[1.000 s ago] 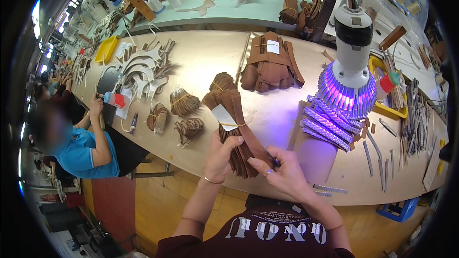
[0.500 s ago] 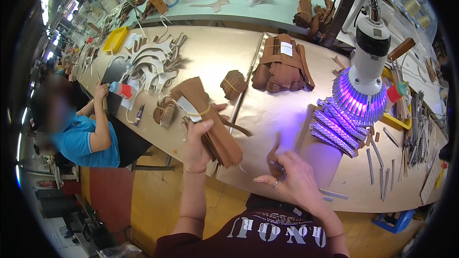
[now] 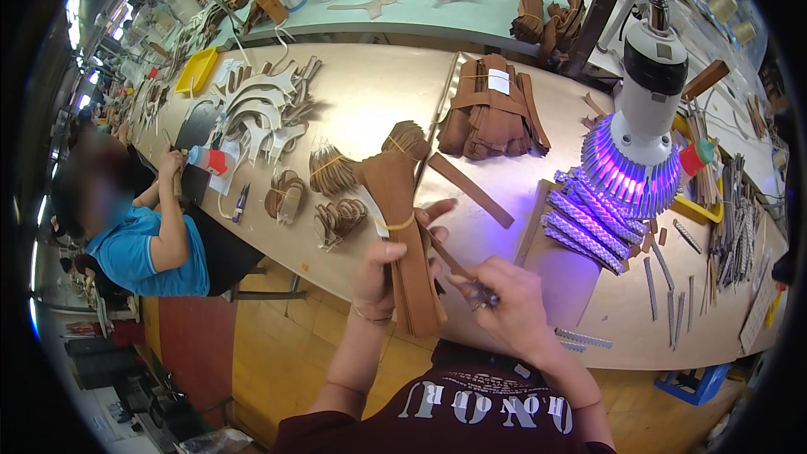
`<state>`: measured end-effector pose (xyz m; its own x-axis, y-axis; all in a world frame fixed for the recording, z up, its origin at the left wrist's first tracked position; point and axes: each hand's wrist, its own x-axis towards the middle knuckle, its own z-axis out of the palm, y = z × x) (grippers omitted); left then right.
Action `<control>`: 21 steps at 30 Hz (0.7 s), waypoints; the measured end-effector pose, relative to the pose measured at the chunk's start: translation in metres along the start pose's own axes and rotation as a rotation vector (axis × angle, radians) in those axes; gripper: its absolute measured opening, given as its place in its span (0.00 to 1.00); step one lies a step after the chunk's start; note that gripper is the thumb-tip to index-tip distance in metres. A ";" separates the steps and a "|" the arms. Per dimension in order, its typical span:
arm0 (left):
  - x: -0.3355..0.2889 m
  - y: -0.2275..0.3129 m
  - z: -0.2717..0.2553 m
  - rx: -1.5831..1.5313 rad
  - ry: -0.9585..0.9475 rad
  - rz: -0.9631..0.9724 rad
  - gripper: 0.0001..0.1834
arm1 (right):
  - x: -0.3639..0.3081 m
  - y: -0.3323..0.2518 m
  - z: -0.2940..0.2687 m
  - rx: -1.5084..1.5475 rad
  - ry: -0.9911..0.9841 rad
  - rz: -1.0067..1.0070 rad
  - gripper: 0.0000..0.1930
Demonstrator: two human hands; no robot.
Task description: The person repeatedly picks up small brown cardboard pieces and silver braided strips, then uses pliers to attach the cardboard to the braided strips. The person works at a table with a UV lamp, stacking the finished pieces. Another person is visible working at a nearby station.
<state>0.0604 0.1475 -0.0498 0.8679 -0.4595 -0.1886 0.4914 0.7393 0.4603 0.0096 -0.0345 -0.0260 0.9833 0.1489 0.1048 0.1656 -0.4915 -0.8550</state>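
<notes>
One worktable (image 3: 378, 76): pale, shiny.
Tied brown bundle (image 3: 496, 118): on worktable, toward its far edge.
Held brown bundle (image 3: 405, 265): in left hand (image 3: 376, 276), over worktable's front edge, yellow band (image 3: 392, 226) round it.
Left hand: thumb and fingers wrapped round that bundle.
Right hand (image 3: 511, 301): curled, pinching a thin brown piece (image 3: 448, 257) (dark bit (image 3: 485, 295) there too blurred to name).
Loose brown strip (image 3: 472, 192): on worktable, beyond right hand.

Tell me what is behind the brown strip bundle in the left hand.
Behind the brown strip bundle, a smaller banded bundle partly shows, and fingers of the left hand emerge at its right. Whatever else it covers cannot be seen.
</notes>
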 end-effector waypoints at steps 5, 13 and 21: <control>0.014 0.016 -0.026 -0.318 0.117 0.137 0.26 | -0.018 0.003 -0.008 -0.137 -0.275 -0.143 0.12; 0.001 0.040 -0.034 -0.261 -0.221 0.182 0.33 | -0.014 -0.006 -0.027 -0.262 -0.077 0.174 0.15; 0.012 -0.012 -0.014 -0.154 -0.312 0.203 0.45 | 0.017 -0.027 -0.013 0.061 0.026 0.111 0.22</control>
<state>0.0664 0.1404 -0.0699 0.8967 -0.4060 0.1762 0.3374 0.8847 0.3217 0.0225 -0.0302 0.0052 0.9971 0.0735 0.0200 0.0510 -0.4509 -0.8911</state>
